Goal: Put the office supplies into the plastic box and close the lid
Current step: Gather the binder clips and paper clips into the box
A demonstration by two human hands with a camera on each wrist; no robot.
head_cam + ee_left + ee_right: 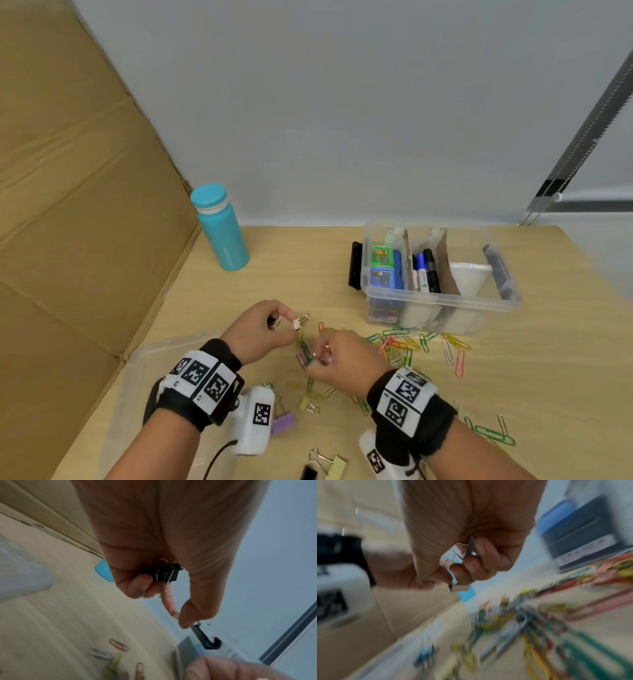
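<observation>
Both hands hold small clips above the tan wooden tabletop (534, 342).
Left hand (260, 330) pinches a small pale metal binder clip (298, 322) at thumb and forefinger, wire loops pointing right; a black binder clip (169, 573) sits tucked in its palm. Right hand (342, 359) fingers curl round a wire clip (470, 547), blurred. Clear plastic box (442, 301) stands open, far right; coloured wire paper clips (404, 346) scattered between.

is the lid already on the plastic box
No, the plastic box stands open-topped with markers showing inside, and the clear lid lies beside the left hand.
</observation>
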